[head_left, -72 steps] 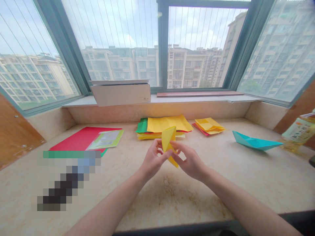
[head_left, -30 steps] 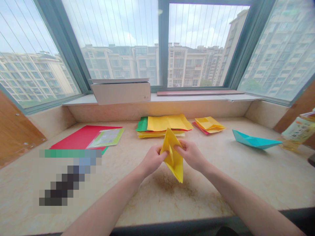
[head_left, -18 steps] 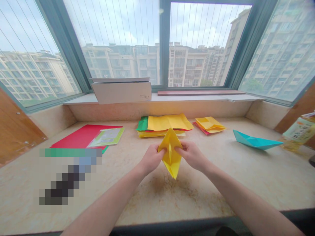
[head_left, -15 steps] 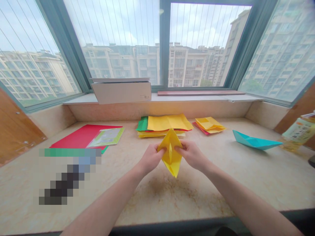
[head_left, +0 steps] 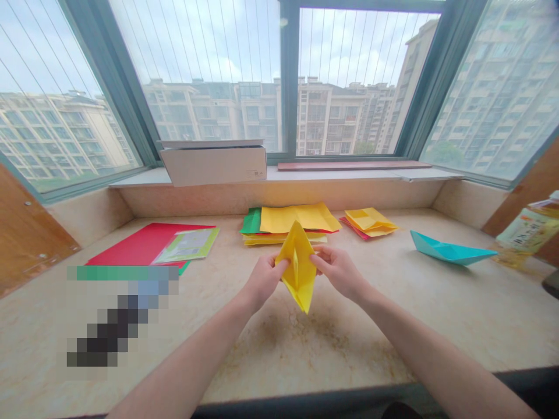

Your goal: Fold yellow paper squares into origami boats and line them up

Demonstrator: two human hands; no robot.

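Between my hands is a folded yellow paper boat [head_left: 297, 285], held above the counter with its pointed ends up and down and a raised ridge along its middle. My left hand [head_left: 265, 279] pinches its left edge, thumb on the face turned to me. On the other side my right hand [head_left: 332, 267] grips the right edge between thumb and fingers. Behind the boat lies a stack of yellow, green and red paper [head_left: 297, 218]. A finished blue paper boat [head_left: 452, 250] rests to the right.
Folded yellow and red paper [head_left: 370, 222] lies right of the stack. Red sheets [head_left: 131, 244] and a clear packet [head_left: 187, 244] are at the left, near a pixelated patch. A white box [head_left: 216, 166] stands on the sill. A bottle [head_left: 530, 224] is at far right.
The yellow paper boat has shifted slightly left and tilted a little. My right thumb has slid outward from its middle toward the right edge; my left hand keeps its pinch.
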